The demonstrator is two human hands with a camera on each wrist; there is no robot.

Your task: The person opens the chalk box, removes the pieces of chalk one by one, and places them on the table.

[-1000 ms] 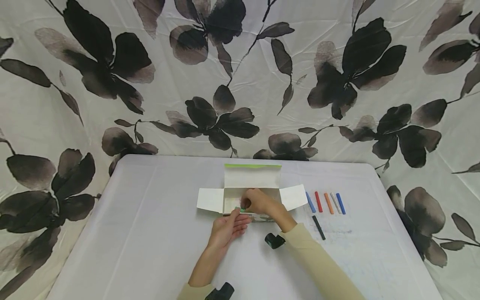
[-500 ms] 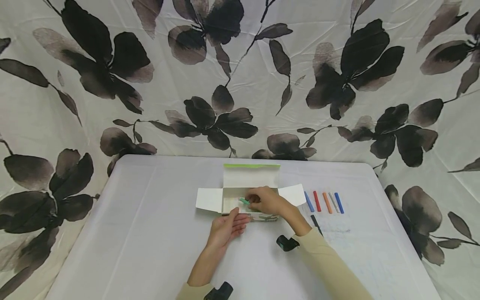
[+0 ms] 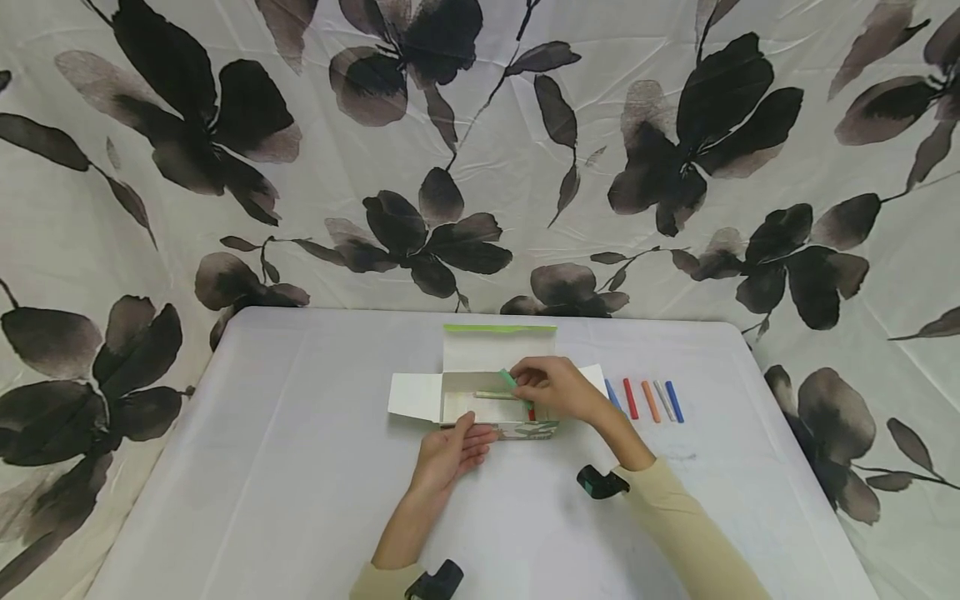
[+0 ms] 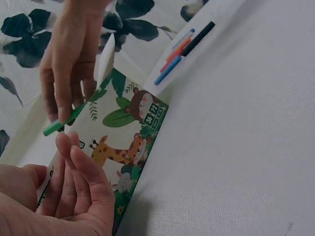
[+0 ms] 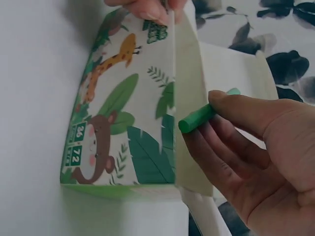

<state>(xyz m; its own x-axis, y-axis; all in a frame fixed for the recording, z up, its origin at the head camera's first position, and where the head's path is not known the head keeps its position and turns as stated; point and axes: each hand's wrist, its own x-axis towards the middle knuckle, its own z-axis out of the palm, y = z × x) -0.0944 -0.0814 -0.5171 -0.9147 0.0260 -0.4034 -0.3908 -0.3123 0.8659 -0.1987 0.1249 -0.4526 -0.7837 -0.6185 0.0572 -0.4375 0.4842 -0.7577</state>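
An animal-print cardboard box (image 3: 528, 431) stands with its flaps spread, its inside facing up. My left hand (image 3: 442, 458) holds its front wall at the left, thumb over the rim and fingers along the outer face. Above the box's right part, my right hand (image 3: 558, 387) pinches a green crayon (image 5: 197, 118) between thumb and fingers. In the left wrist view that green crayon (image 4: 51, 128) shows beside the box's rim. Inside the box lie a pale stick (image 3: 495, 395) and a red piece (image 3: 532, 412), partly hidden by the right hand.
Right of the box, a row holds a blue crayon (image 3: 612, 393), a red crayon (image 3: 631, 398), an orange crayon (image 3: 650, 402), a grey one (image 3: 664, 400) and another blue one (image 3: 675, 402). A black crayon (image 4: 198, 38) shows in the left wrist view. Floral cloth (image 3: 435, 242) hangs behind the table.
My right hand has risen from inside the box and moved right, bringing the green crayon up. The left hand stays at the front wall. The right arm now covers the black crayon in the head view.
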